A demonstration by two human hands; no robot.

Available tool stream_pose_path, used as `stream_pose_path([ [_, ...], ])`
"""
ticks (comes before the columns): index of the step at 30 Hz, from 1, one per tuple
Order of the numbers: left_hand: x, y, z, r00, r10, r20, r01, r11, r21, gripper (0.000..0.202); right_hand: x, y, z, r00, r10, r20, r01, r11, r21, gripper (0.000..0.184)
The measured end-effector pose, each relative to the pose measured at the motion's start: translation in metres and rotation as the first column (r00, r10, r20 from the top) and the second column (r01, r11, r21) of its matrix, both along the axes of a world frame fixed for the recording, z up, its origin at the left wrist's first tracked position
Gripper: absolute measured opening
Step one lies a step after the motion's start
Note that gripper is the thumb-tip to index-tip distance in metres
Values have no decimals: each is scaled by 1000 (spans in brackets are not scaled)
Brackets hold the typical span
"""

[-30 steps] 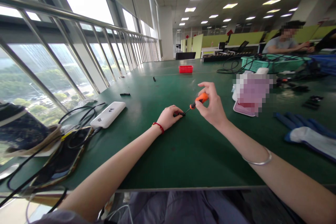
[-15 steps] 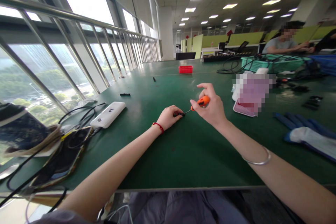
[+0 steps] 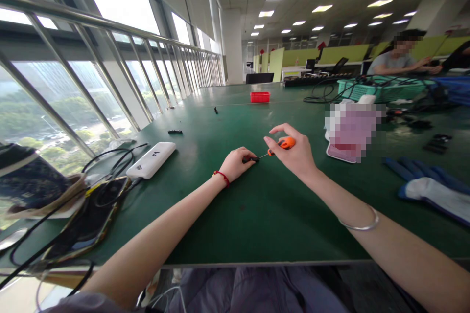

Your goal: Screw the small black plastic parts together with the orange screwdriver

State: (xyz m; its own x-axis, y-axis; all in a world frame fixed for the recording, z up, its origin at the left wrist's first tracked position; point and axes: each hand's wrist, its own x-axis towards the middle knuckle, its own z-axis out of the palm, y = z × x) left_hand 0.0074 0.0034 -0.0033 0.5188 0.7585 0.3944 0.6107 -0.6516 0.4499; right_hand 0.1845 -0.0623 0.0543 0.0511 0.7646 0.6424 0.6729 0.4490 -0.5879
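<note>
Orange screwdriver pinched in right hand fingers, tip at black part pressed down by left hand

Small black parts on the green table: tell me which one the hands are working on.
The black part pinched by the left hand, with the orange screwdriver tip against it. The other two lie untouched farther up the table.

Red cord bracelet, silver bangle, grey trousers
</note>
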Motion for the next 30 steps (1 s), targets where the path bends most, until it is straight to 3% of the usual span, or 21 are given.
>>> stream_pose_path([
  [3, 0, 0, 0, 1000, 5, -5, -5, 1000, -7, 18, 0, 0, 0, 998, 52, -28, -52, 999, -5, 21],
  [6, 0, 0, 0, 1000, 14, 1, -14, 1000, -14, 18, 1, 3, -2, 994, 99, -37, -96, 992, 78, 35],
  [9, 0, -1, 0, 1000, 16, 6, -16, 1000, -12, 17, 2, 4, -2, 998, 63, -24, -60, 992, 110, 47],
  [13, 0, -1, 0, 1000, 2, -4, -2, 1000, -2, 17, 0, 0, 0, 1000, 19, -7, -19, 1000, 8, 28],
  [16, 0, 0, 0, 1000, 6, -4, -6, 1000, -2, 18, -1, -2, 1, 998, 57, -17, -57, 998, 23, 22],
  [22, 0, -1, 0, 1000, 11, 3, -11, 1000, -12, 17, 2, 4, -3, 1000, 29, -3, -29, 993, 111, 50],
  [24, 0, -1, 1, 1000, 8, 0, -8, 1000, -12, 17, 1, 3, -3, 1000, -9, 10, 9, 997, 73, 41],
  [27, 0, -1, 1, 1000, 6, -4, -7, 1000, -8, 18, 0, 0, -1, 999, 37, 11, -37, 999, 20, 23],
  [30, 0, 0, 0, 1000, 9, -1, -9, 1000, -9, 17, -1, 0, -1, 995, 96, 1, -96, 995, 34, 24],
])
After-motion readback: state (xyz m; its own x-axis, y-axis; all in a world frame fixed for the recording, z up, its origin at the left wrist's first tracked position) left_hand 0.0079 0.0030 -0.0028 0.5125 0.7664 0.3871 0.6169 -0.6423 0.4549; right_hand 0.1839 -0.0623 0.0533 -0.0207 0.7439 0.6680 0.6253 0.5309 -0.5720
